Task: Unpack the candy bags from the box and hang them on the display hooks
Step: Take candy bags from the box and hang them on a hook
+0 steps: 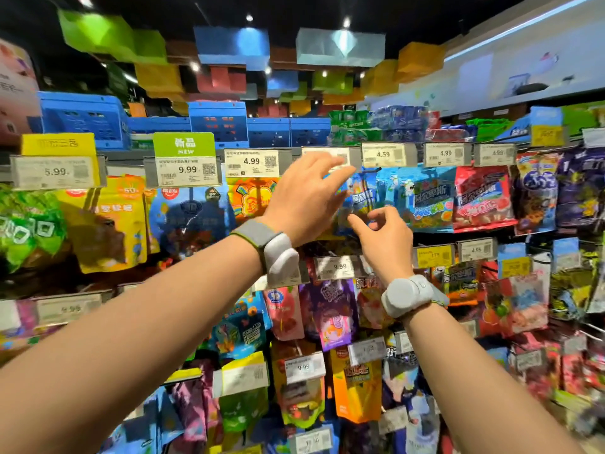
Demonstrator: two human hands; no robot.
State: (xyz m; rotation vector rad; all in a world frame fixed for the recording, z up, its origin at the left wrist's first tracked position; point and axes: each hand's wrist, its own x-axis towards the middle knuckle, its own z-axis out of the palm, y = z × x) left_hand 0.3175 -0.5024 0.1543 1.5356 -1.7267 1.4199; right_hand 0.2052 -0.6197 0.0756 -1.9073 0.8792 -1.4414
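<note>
I observed the left hand [306, 194] spread open with straight fingers against the blue candy bag [361, 199] hanging on the top display row, while the right hand [383, 237] hovered just below, loosely curled, gripping nothing.

A green "NEW" sign [184, 144] tops the shelf rail. Just below it hangs a price tag reading 9.99 [183, 171]; left of it sits a yellow sign [58, 144] over a 5.99 tag [55, 172], and right of it a 4.99 tag [251, 162]. Behind the green sign stand blue crates [83, 121]. High above it, coloured blocks [108, 36] in green, blue, yellow and red hang from a dark ceiling.
</note>
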